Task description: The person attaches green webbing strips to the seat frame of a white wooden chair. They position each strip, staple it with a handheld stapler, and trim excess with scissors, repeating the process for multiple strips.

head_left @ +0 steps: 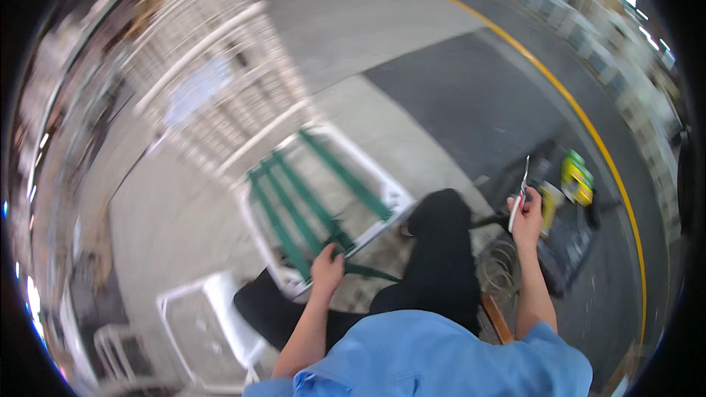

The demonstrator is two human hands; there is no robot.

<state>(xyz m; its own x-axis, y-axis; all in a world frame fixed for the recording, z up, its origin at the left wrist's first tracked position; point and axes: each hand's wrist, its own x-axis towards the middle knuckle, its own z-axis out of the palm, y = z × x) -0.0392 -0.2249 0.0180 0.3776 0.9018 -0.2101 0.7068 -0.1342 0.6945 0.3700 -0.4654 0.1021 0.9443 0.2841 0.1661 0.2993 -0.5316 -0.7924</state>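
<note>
In front of my knees stands a white chair with a woven back (243,92) and a white seat frame (365,153). Several green straps (292,190) run lengthwise across that frame. My left hand (327,270) is closed on a green strap (371,273) near the frame's near edge, and the loose length trails right toward my leg. Out to the right, my right hand (527,219) grips a slim hand tool (516,211) with red and white handles and a thin metal tip pointing up. Blur hides the tool's exact kind.
Beyond my right hand lies a dark bag or mat (570,246) bearing a yellow-green package (577,178) and a yellow can-like item (547,209). A coil (498,268) sits below it. Another white frame (213,316) stands at lower left. A yellow floor line (588,125) curves along the right.
</note>
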